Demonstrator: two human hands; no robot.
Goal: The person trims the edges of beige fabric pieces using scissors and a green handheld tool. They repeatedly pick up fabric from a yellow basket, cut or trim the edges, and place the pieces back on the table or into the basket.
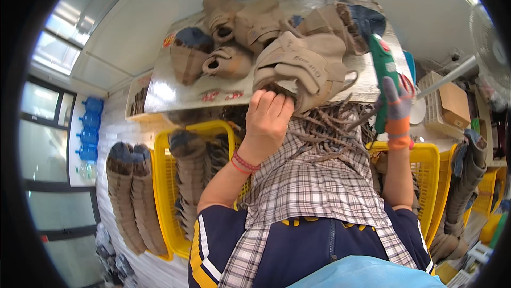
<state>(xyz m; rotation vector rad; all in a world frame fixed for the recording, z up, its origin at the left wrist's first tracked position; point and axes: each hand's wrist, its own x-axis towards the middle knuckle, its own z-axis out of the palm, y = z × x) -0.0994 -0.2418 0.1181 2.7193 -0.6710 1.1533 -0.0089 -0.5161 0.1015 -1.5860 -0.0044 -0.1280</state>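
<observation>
My left hand (270,115) is bare and closed on the lower edge of a tan, fur-lined shoe upper (319,51), at the table's front edge. The upper's opening and dark lining face me. At the right, my right hand (397,108), in a grey and orange glove, is closed round a green hand-held tool (382,67). A thin metal tube extends from the tool toward my lap; its exact kind is unclear. The glove hides part of its body. Brown lace-like strips (330,133) lie in a tangle on my checked apron (314,187), below the upper.
More tan uppers (229,64) lie on the white table (159,88). Yellow baskets (162,181) filled with stacked uppers stand on both sides of me. A fan (487,48) with a pale pole is at the right. Blue water bottles (89,136) line the left wall.
</observation>
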